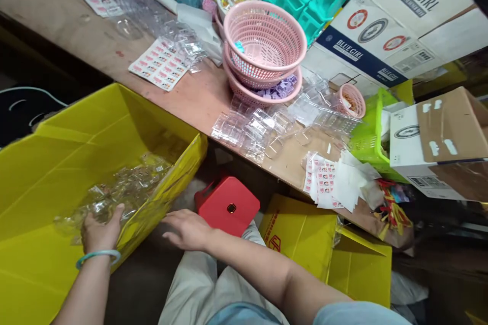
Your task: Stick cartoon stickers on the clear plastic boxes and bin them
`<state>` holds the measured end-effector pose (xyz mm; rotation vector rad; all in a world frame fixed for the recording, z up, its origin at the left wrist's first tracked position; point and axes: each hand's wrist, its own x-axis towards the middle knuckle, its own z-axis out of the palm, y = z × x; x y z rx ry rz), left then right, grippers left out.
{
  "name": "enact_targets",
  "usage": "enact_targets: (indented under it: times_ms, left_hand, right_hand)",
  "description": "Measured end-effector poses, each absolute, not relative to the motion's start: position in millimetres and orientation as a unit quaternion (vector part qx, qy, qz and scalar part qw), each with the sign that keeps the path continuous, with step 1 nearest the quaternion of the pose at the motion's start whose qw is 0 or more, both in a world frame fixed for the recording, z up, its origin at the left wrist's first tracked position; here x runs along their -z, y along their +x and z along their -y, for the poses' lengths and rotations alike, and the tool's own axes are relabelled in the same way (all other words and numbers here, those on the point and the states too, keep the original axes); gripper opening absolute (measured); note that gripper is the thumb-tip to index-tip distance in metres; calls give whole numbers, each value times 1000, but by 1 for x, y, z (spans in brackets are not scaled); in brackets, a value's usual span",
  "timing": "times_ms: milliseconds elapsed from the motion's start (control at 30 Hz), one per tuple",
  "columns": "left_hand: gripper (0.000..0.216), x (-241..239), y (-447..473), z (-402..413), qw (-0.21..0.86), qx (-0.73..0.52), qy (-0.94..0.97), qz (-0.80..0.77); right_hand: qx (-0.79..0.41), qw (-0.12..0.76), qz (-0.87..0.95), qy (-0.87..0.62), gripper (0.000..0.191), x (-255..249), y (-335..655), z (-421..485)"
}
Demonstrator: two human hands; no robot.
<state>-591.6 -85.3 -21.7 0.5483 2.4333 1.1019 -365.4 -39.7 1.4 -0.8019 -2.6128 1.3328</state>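
Observation:
Inside the large yellow box [82, 127] at the left lies a heap of clear plastic cases [129, 183]. My left hand [101, 231], with a pale green bangle [98, 254] at the wrist, reaches in at the near end of the heap. Its thumb stands apart from the fingers, and the fingertips are partly lost among the clear plastic. Just outside the box's right wall is my right hand [188, 230], palm down above my lap, thumb and fingers apart and nothing in it. A red stool [231, 205] stands beyond it.
The workbench [198, 96] carries sticker sheets [162, 63], clear plastic trays [253, 129], stacked pink baskets [265, 40] and a green basket [368, 137]. White cartons [354, 45] stand at the back right. Another yellow box [301, 233] sits under the bench's front edge.

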Motion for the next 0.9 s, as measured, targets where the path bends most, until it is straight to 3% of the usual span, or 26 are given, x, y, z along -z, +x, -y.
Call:
enact_targets:
  times_ms: [100,133,233,367,500,700,900]
  left_hand:
    - [51,-13,-513,42,57,-371,360,-854]
    - [51,-25,-477,26,68,-391,446,-802]
    - [46,-48,-362,-27,237,-387,609,-650]
    - [52,-40,-241,-99,316,-363,634,-606]
    - [70,-20,-188,-145,256,-252,636,-683]
    - [72,-14,-172,-169,159,-136,649,-731]
    - [64,-29,-176,-177,197,-162,679,-688]
  right_hand:
    - [-373,171,810,-420,27,-9,-288,9]
    - [-345,199,791,-464,25,-12,-259,-5]
    - [-272,255,738,-562,28,-22,-170,-59]
    - [-176,298,665,-662,39,-34,-71,-147]
    - [-122,203,690,-684,57,-34,-26,-227]
    - [-211,77,816,-532,83,-20,-23,-286]
    - [-211,75,831,-509,65,-23,-2,-288]
